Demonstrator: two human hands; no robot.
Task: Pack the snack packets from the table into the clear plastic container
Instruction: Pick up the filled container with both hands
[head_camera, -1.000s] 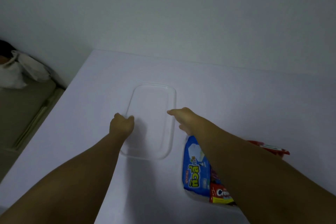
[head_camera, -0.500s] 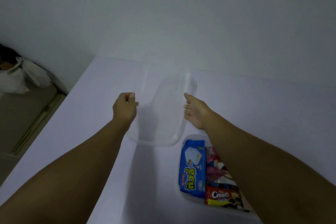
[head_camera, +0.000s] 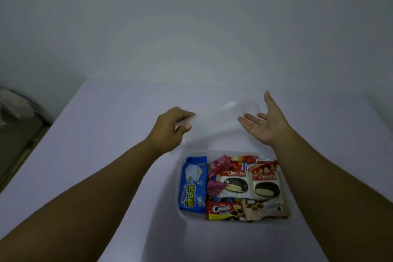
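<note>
The clear plastic container [head_camera: 179, 210] sits on the white table in front of me, holding several snack packets: a blue packet [head_camera: 193, 185] on the left, two Choco Pie packets [head_camera: 248, 183], pink packets [head_camera: 217, 166] and a red Cream-O packet [head_camera: 223, 210]. Above and beyond it I hold the clear lid [head_camera: 217, 121] in the air, tilted. My left hand [head_camera: 170, 128] is shut on the lid's left edge. My right hand [head_camera: 265, 122] is open, palm facing left, fingers spread beside the lid's right end; whether it touches is unclear.
The white table [head_camera: 106, 155] runs to a plain grey wall at the back. Past the table's left edge lies a lower beige surface with crumpled white bags [head_camera: 14, 106].
The lid has been lifted off the table and carried to the right, above the container. My right hand has opened. My view has shifted so the whole container shows.
</note>
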